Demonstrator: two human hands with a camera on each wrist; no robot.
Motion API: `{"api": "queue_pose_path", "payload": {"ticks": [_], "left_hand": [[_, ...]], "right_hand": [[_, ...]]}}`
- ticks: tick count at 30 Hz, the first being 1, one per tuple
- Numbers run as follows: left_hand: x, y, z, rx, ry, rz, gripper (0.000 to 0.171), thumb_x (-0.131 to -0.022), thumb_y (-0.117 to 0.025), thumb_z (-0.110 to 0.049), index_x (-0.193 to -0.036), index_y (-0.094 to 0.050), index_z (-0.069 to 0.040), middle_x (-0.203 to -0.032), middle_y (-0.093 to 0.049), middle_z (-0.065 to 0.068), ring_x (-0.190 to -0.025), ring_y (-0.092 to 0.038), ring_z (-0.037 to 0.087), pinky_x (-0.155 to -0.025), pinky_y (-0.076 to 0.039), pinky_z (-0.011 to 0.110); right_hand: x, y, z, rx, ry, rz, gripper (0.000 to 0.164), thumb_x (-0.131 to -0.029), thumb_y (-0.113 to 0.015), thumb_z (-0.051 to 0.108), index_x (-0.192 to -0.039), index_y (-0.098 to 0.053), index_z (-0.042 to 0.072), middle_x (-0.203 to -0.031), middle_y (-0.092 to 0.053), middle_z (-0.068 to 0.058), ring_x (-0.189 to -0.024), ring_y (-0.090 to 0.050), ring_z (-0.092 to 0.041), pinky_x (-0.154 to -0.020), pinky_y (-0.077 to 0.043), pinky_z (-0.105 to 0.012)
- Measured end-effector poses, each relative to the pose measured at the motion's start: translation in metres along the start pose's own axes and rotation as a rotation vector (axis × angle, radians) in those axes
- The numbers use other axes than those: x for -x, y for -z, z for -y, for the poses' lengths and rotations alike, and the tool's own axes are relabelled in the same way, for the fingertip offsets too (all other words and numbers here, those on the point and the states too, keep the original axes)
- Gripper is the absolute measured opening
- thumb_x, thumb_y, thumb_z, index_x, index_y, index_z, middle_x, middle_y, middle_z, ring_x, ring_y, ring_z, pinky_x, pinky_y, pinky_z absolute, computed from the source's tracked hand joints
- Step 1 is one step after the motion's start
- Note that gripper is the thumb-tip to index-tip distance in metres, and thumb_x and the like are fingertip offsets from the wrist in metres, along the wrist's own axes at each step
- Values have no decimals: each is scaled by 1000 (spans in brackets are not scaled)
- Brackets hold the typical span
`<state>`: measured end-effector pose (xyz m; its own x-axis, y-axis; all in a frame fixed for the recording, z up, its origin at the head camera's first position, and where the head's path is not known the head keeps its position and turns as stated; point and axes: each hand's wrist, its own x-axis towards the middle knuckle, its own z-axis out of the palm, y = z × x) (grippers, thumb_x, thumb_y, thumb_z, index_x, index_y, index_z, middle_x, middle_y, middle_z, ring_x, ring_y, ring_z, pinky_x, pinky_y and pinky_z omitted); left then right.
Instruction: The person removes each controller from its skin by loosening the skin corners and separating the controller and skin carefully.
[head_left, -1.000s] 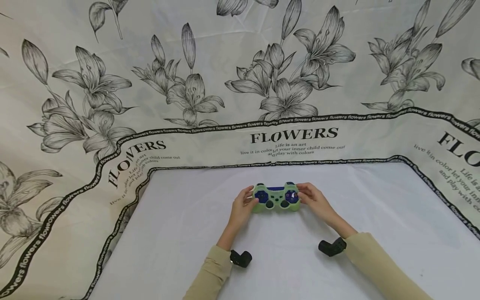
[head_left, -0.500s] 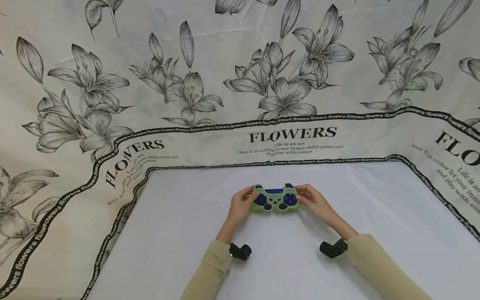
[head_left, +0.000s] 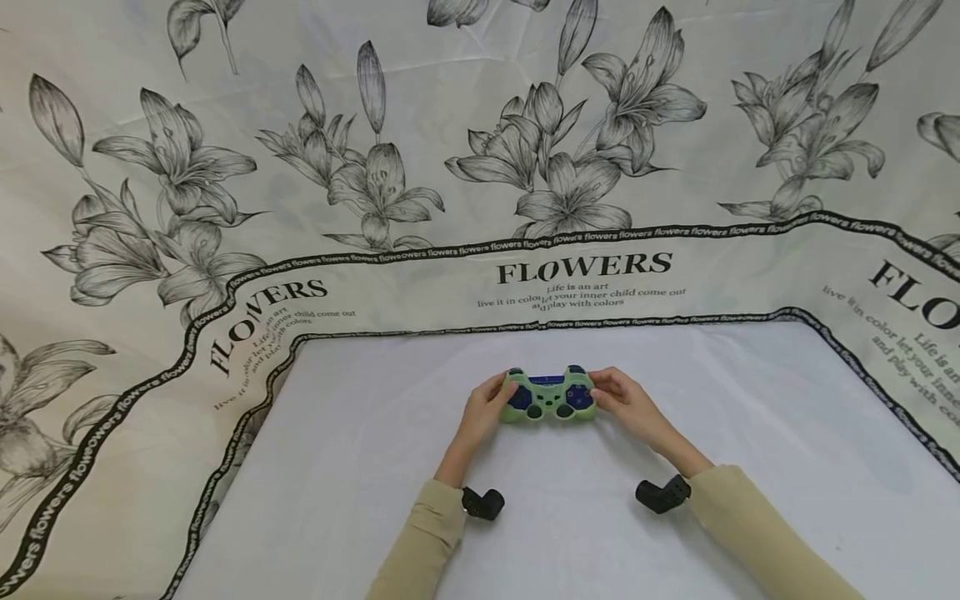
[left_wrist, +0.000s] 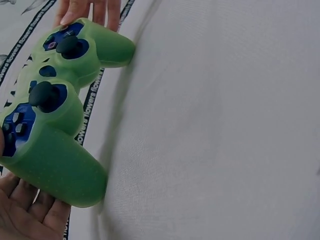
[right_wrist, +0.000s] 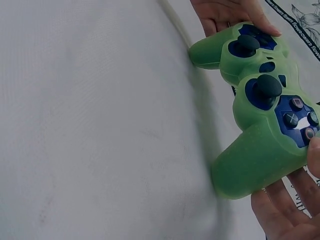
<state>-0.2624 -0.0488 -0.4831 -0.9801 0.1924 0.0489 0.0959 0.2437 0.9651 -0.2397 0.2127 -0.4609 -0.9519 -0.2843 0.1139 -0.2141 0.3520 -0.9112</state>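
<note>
A game controller [head_left: 548, 395] in a pale green sleeve, with a dark blue face and two black thumbsticks, is held between both hands near the back of the white table. My left hand [head_left: 480, 415] grips its left end, thumb on top by the direction pad and fingers underneath. At the opposite end my right hand [head_left: 627, 407] pinches the controller, the thumb beside the round buttons. Both wrist views show the fingers under the green handles [left_wrist: 75, 170]. In the right wrist view the right thumb [right_wrist: 314, 155] touches near the circle button.
White cloth covers the table [head_left: 555, 533]. Behind and at the sides hangs a curtain [head_left: 420, 292] printed with flowers and lettering. Black wrist cameras [head_left: 484, 503] are worn on both wrists, below tan sleeves [head_left: 765, 525].
The controller has tilted slightly, and its left end is gripped with the thumb higher on the face. The right thumb has shifted a little at the button side. Both hands keep hold.
</note>
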Motion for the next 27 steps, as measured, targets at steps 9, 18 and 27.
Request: {"api": "queue_pose_path", "payload": {"ticks": [9,18,27], "left_hand": [[3,-2,4,84,-10,-19,50,-96,-58,-34,-130,-56,3,-125,-64,18,-119,-60,26,-104,-45,39],[9,-7,6,113,-17,-61,48,-97,-57,-35,-130,-57,-1,-124,-65,14,-119,-59,22,-105,-44,38],[16,-9,4,45,-52,-61,49,-98,-52,-38,-134,-55,-5,-126,-64,10,-123,-56,19,-105,-44,37]], "right_hand": [[3,3,2,7,-11,-21,34,-97,-57,16,-122,-52,-7,-131,-53,-31,-98,-56,11,-83,-51,-15],[5,3,6,135,10,-68,33,-95,-60,14,-122,-57,-6,-127,-58,-27,-115,-59,-39,-88,-54,-25],[6,8,19,336,32,-63,31,-91,-65,11,-120,-62,-1,-120,-64,-22,-109,-62,-38,-90,-54,-41]]}}
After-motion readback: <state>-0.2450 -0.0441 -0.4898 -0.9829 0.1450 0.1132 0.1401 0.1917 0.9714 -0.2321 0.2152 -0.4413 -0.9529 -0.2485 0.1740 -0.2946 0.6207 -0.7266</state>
